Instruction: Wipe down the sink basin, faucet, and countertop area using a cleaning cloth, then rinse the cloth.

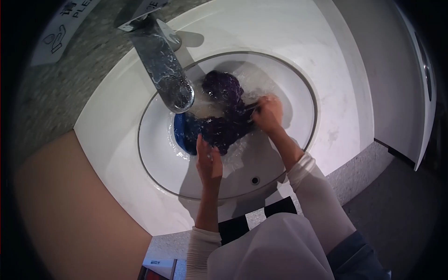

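Dark purple wet cloth (217,131) lies bunched in the white oval sink (164,175), with splashing water around it. A blue item (180,131), partly covered by the cloth, shows at its left side. My left hand (209,157) is at the cloth's near edge, fingers apart; whether it grips any of it is unclear. My right hand (267,113), slightly blurred, is closed on a dark end of the cloth at the right. Above the sink's left part reaches a chrome faucet (164,70), wet with drops.
A pale countertop (336,115) surrounds the sink. The overflow hole (255,180) is in the sink's near wall. Behind the faucet stands a speckled stone wall (94,45) with a printed sign (66,31). A white fixture (395,77) borders the counter at right.
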Available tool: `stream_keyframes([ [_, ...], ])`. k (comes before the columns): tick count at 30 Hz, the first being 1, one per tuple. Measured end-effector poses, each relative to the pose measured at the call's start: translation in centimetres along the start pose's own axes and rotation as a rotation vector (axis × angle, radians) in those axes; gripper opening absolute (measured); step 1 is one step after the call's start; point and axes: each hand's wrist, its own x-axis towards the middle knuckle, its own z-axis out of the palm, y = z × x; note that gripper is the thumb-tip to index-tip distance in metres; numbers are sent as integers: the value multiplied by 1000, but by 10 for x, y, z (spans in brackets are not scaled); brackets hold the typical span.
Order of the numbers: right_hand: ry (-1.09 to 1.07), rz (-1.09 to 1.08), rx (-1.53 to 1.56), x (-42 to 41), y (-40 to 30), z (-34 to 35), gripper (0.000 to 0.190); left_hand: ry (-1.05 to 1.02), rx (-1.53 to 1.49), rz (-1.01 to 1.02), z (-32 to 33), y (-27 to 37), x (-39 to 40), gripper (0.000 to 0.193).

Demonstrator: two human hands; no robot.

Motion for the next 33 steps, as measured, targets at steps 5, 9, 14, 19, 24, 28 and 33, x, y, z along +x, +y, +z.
stream_keyframes([
  [5,-268,-359,482,-47,-12,-51,26,-249,-797,-998,31,18,-10,63],
  [9,-608,-525,925,-110,-40,-111,33,-509,-1522,-961,41,14,12,66],
  [14,-383,-515,825,-101,-80,-98,33,-362,-1122,-442,48,17,3,49],
  [19,-354,-149,416,-29,-74,-26,25,90,-1371,-511,56,26,-24,45],
  [24,-425,-11,168,40,-16,-4,30,253,-1098,-454,32,32,-20,36],
  [28,204,124,262,13,-1,2,48,222,-963,-697,20,34,-15,52],
  [33,-497,-397,157,-1,-6,1,35,159,-743,-753,20,17,-19,66],
])
